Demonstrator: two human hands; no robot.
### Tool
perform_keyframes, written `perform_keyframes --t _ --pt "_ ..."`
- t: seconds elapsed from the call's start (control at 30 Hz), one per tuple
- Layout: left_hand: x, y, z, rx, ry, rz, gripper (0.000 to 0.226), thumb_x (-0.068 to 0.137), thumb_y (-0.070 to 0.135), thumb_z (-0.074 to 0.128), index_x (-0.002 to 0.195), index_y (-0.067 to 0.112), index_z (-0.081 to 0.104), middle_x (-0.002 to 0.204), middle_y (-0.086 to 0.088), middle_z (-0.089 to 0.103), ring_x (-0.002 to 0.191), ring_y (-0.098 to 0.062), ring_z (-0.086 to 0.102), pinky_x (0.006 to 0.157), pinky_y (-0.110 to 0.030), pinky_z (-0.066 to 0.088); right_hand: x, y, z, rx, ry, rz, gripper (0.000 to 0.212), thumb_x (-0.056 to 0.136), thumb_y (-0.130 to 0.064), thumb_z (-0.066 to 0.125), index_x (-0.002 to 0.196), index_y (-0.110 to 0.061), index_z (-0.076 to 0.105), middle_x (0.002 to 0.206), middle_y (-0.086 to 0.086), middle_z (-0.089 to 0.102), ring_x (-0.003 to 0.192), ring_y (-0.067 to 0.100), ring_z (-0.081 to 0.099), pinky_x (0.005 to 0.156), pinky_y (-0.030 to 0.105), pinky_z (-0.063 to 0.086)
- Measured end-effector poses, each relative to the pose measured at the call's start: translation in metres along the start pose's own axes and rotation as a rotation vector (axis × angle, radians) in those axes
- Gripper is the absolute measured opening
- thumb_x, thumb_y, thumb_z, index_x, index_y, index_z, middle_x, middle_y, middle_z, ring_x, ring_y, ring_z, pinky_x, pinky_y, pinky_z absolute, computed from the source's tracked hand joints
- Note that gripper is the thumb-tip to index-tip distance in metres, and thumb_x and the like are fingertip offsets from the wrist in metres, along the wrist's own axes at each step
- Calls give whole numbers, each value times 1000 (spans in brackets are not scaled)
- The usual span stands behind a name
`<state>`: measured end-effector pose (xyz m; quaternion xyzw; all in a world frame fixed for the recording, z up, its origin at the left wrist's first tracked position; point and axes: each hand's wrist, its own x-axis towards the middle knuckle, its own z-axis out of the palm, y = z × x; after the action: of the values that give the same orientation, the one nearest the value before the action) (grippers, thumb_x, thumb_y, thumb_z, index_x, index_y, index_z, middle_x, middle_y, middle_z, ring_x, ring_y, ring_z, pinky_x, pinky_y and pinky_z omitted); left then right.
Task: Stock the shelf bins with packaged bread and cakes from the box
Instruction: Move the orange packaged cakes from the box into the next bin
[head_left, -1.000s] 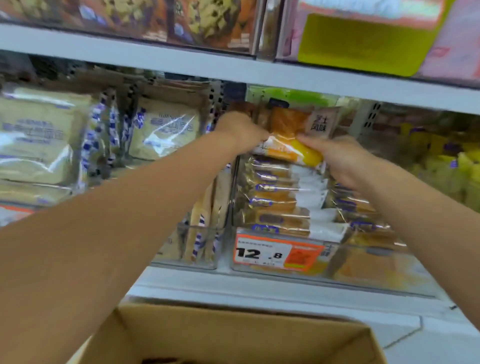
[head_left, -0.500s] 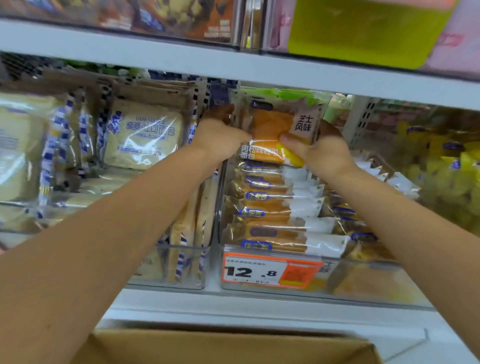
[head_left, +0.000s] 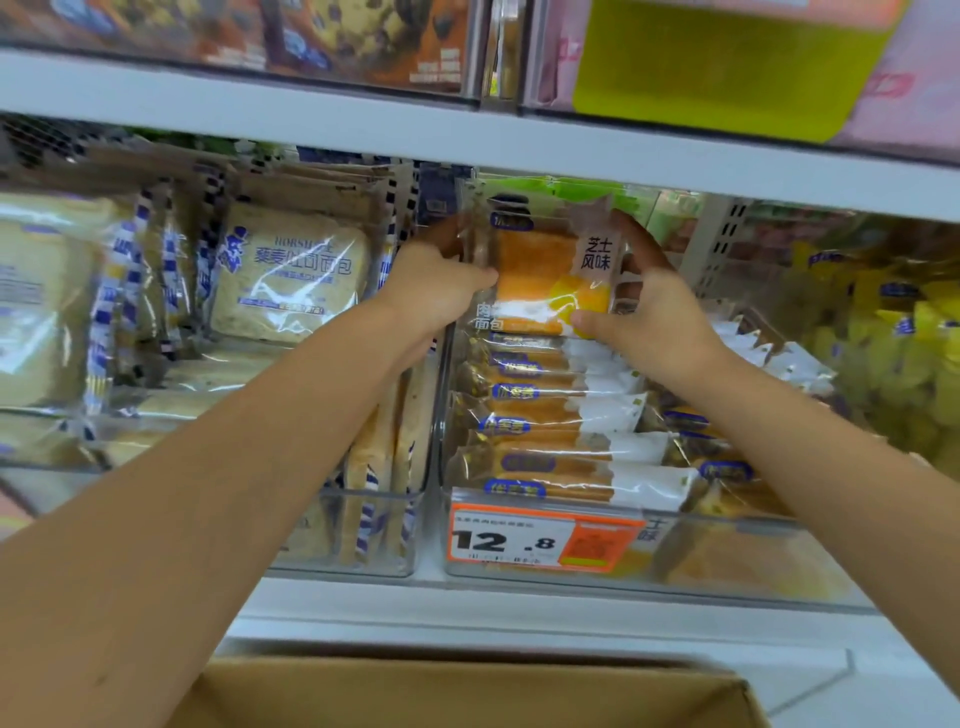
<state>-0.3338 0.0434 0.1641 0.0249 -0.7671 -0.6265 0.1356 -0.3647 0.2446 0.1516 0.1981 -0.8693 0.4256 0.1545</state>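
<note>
Cardboard box (head_left: 467, 696): sitting nearest, below the clear bin (head_left: 727, 582). Bread packet (head_left: 540, 275): standing upright above the bin's rear row. Left hand (head_left: 436, 291) and right hand (head_left: 649, 317): fingers gripping the packet's side edges.

Access to the clear bin (head_left: 675, 590) is limited from above by the upper shelf board (head_left: 467, 140) and from below by the row of cake packs (head_left: 545, 415) that fills it; the gap between them is taken up at the back by the upright pack (head_left: 540, 270), held at its sides by the left hand (head_left: 441, 291) and the right hand (head_left: 649, 317). Sideways passage is blocked on the left by the toast packs (head_left: 285, 275) beside the bin wall and on the right by the yellow packs (head_left: 909, 338). Open room is left before the lower shelf edge (head_left: 519, 613), above the cardboard box (head_left: 467, 691).
</note>
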Motion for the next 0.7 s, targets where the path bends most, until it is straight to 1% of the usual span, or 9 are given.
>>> perform_keyframes --t 0.1,0.17,0.27,0.33,0.4,0.5,0.57,0.63,0.7 --pt "-2 3 -1 54 -10 -6 60 92 4 64 147 21 44 126 1 58 80 0 52 57 -7 42 0 -1 0 -2 -18 -5 97 78 -12 80 153 -29 21 127 -6 56 109 13 56 74 18 48" --pt "-5 3 -4 93 -37 -18 62 90 1 63 147 18 43 129 -4 60 86 -6 58 62 -11 46 -3 -5 -3 2 -33 6 98 80 -11 78 155 -28 16 125 -13 49 111 9 51 72 9 44" --pt "-18 3 -7 154 -61 -69 58 90 6 65 144 10 44 137 -7 54 119 -22 55 91 -26 45 -14 -16 -9 -38 -59 31 101 82 -11 76 156 -26 9 124 -18 35 115 -4 33 74 -5 32" --pt "-35 6 -9 149 -74 -88 66 91 11 66 150 8 35 149 -8 44 136 -25 43 103 -29 36 -24 -23 -13 -107 -66 46 95 82 -17 76 155 -25 15 133 -16 36 123 0 32 89 2 28" --pt "-62 11 -9 146 -77 -80 71 92 14 67 152 10 30 156 -5 36 141 -20 36 103 -24 30 -41 -29 -18 -216 -32 63 74 83 -24 76 147 -23 37 142 0 44 131 17 41 100 21 34" --pt "-110 16 -14 202 15 -18 53 88 24 73 136 16 51 136 0 54 127 -15 49 95 -15 34 -80 -45 -21 -294 37 -15 35 85 -16 71 119 -17 63 113 7 58 104 20 54 93 31 44" --pt "-143 19 -20 224 155 30 27 86 25 74 108 17 60 98 7 59 93 -8 57 72 -3 39 -113 -61 -19 -262 54 -49 16 85 -11 67 98 -20 65 92 0 56 78 9 50 76 28 43" --pt "-177 17 -25 249 236 40 18 85 21 75 92 16 59 77 9 54 69 -2 51 58 -3 39 -149 -72 -11 -207 34 -47 14 84 -9 64 87 -23 60 82 -2 55 67 5 46 65 26 38" --pt "-213 10 -26 275 207 2 15 84 18 74 87 13 60 70 8 53 59 1 50 52 -7 38 -185 -76 2 -147 -41 -13 13 83 -9 63 85 -22 60 75 -5 54 63 5 45 63 27 39"
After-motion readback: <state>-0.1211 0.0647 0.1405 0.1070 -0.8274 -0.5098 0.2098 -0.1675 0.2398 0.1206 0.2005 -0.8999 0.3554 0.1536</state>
